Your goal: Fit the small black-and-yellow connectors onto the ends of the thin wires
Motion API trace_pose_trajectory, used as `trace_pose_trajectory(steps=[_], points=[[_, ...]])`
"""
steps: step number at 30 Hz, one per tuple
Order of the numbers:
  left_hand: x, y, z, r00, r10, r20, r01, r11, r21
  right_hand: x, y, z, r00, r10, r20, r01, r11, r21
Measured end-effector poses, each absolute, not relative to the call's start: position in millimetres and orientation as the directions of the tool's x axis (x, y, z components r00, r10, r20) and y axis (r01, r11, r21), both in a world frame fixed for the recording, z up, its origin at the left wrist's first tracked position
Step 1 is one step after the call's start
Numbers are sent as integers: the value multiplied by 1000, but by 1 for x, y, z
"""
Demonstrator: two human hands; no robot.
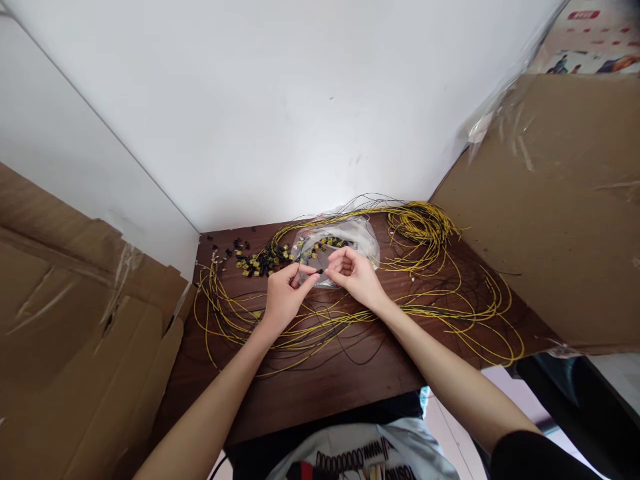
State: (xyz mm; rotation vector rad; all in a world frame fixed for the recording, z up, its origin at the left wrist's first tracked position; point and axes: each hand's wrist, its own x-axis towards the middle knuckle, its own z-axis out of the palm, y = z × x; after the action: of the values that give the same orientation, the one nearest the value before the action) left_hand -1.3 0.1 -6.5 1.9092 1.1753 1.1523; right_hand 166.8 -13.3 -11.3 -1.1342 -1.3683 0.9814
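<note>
Near the middle of the brown table, my left hand (290,288) pinches a small black piece (320,271) between thumb and fingertips. A thin dark wire runs by its fingers. My right hand (353,273) is just to the right, its thumb and index finger closed at the other end of the piece; whether they grip it is too small to tell. Under and behind both hands lies a clear plastic bag (367,237) with yellow and black parts. Left of the bag is a pile of black and yellow connectors (265,261) with wires attached.
A coil of yellow wires (425,227) lies at the back right. More yellow and black wires (345,321) cross the table in front. Cardboard (565,213) stands at the right, more cardboard (85,333) at the left. Behind is a white wall (300,120).
</note>
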Motion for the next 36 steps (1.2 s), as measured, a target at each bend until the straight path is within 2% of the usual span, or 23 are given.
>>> trace_pose_trajectory(steps=[5,11,22,27,36], points=[[0,-2,-2,251,889,383,443,-458,771,167,-14,-11,-12,970,242,165,241,-956],[0,-2,-3,242,891,385,455,-455,765,167,-14,-9,-12,971,240,128,239,-963],[1,-3,-5,334,823,460,461,-568,682,168,-17,-5,-37,960,278,283,277,-918],[1,-4,-3,362,801,476,462,-598,655,169,-14,-10,-40,966,255,209,257,-944],[0,-2,-6,311,840,444,435,-541,719,169,-12,-10,-36,986,165,28,166,-986]])
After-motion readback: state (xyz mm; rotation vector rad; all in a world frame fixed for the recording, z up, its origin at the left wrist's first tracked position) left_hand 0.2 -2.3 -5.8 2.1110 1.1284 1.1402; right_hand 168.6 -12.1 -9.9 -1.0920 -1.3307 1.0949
